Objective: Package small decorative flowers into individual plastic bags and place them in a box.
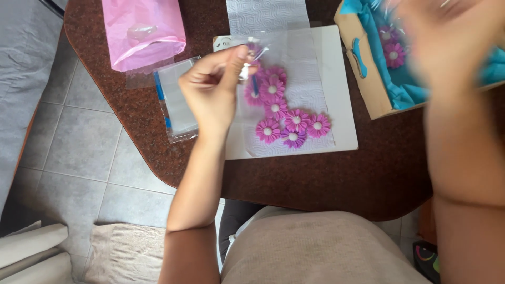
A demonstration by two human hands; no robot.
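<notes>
Pinching a clear plastic bag between thumb and fingers, the left hand holds it up over the white board, where pink and purple flowers lie clustered on paper towel. The right hand is raised near the cardboard box, too blurred to tell its grip.

A white board is lying on the table, and a paper towel is lying on it. The flowers are sitting on the towel. A cardboard box is standing to the right. Two bags are lying to the left.
</notes>
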